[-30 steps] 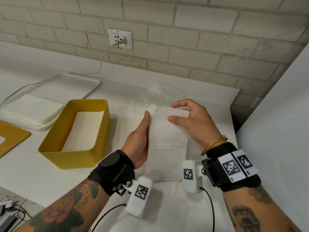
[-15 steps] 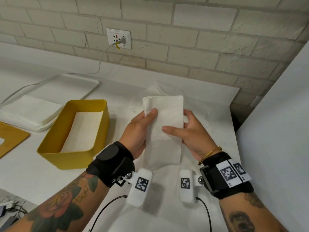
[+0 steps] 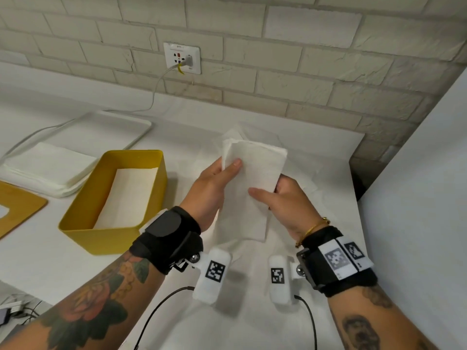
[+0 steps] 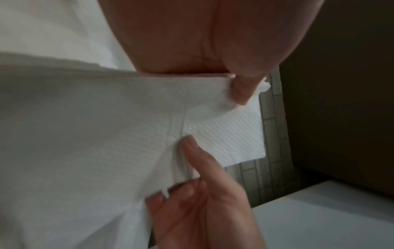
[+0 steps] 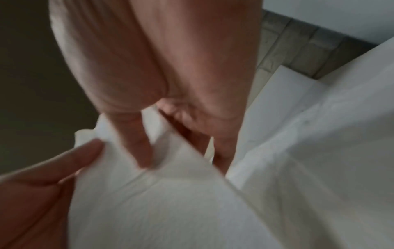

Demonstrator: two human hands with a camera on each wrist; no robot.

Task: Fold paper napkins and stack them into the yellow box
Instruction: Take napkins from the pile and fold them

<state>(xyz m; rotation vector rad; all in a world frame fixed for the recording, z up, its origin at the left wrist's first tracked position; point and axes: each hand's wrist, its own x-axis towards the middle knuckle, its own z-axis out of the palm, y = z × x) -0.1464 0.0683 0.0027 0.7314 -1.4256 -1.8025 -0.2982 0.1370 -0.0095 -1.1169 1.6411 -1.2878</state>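
Backdrop: pale brick wall (image 3: 278,59) with a socket (image 3: 182,58), above a white counter (image 3: 38,261) where we work.
Napkin: we hold the napkin (image 3: 250,188) in the air over the counter, right of the box, folded into a long strip with its far end raised.
Left hand: our left hand (image 3: 209,195) pinches the strip's left edge, thumb pressed flat on the top face, fingers hidden behind the paper.
Right hand: our right hand (image 3: 285,200) pinches the right edge, thumb lying across the top face, fingers curled underneath.
Handling: we judge it very light, soft and limp; it sags where unsupported, creases readily and could tear under a hard pull. The plies at the far left corner look slightly splayed.
Where to hold: both long edges near the middle, as now, should keep the fold closed; a single corner would probably let it droop open.
Box: the box (image 3: 83,233) sits left of our hands, open, with a folded sheet already flat inside.
Around: a stack (image 3: 45,165) of unfolded sheets lies far left beside a tray (image 3: 126,122), and a yellow lid (image 3: 22,205) at the left edge.
In the way: only the box's near right wall lies between napkin and opening, so we expect to lift over it.
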